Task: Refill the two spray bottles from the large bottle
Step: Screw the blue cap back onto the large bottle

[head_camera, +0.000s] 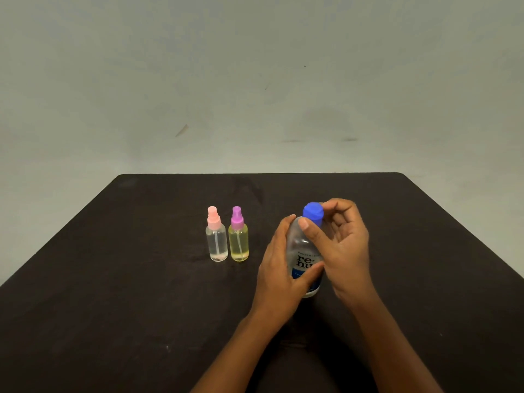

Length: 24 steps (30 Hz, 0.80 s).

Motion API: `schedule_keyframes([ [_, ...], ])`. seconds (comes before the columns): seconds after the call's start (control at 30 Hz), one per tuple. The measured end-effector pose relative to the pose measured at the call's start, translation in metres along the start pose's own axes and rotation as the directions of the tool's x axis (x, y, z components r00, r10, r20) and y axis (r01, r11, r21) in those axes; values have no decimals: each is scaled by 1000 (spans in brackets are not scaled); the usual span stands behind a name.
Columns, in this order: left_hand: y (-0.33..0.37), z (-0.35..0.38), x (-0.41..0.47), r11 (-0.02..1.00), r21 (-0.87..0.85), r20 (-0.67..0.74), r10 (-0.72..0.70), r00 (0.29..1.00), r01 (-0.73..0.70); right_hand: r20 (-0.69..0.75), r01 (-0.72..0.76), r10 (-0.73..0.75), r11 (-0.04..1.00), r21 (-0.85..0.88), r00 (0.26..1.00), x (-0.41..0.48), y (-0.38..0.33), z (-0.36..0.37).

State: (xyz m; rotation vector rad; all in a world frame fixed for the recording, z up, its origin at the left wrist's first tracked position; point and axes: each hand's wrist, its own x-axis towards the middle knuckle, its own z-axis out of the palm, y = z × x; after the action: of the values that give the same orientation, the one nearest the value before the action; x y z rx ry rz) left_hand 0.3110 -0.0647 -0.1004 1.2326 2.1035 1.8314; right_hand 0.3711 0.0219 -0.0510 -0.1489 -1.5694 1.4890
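The large clear bottle (301,245) with a blue label stands upright right of the table's middle. My left hand (279,268) grips its body from the left side. My right hand (340,242) pinches its blue cap (312,213) between thumb and fingers. To the left stand two small spray bottles, upright and side by side: one with a pink sprayer top and clear contents (216,236), one with a purple sprayer top and yellowish contents (238,236). Both small bottles have their tops on and neither hand touches them.
Everything sits on a dark table (127,279) whose far edge meets a plain grey wall (255,80). The table's side edges slant outward toward me.
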Motion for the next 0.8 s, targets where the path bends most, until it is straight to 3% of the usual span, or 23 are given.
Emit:
schedule_keyframes([
  [0.13, 0, 0, 0, 1000, -6, 10, 8, 1000, -8, 42, 20, -18, 998, -53, 999, -2, 0, 1],
  [0.27, 4, 0, 0, 1000, -11, -2, 20, 1000, -20, 91, 10, -10, 1000, 4, 996, -2, -3, -1],
  [0.57, 2, 0, 0, 1000, 17, 7, 18, 1000, -18, -44, 108, -113, 990, -94, 993, -2, -1, 6],
  [0.8, 0, -1, 1, 1000, -11, 16, 21, 1000, -21, -18, 29, -31, 996, -89, 999, -5, -1, 6],
])
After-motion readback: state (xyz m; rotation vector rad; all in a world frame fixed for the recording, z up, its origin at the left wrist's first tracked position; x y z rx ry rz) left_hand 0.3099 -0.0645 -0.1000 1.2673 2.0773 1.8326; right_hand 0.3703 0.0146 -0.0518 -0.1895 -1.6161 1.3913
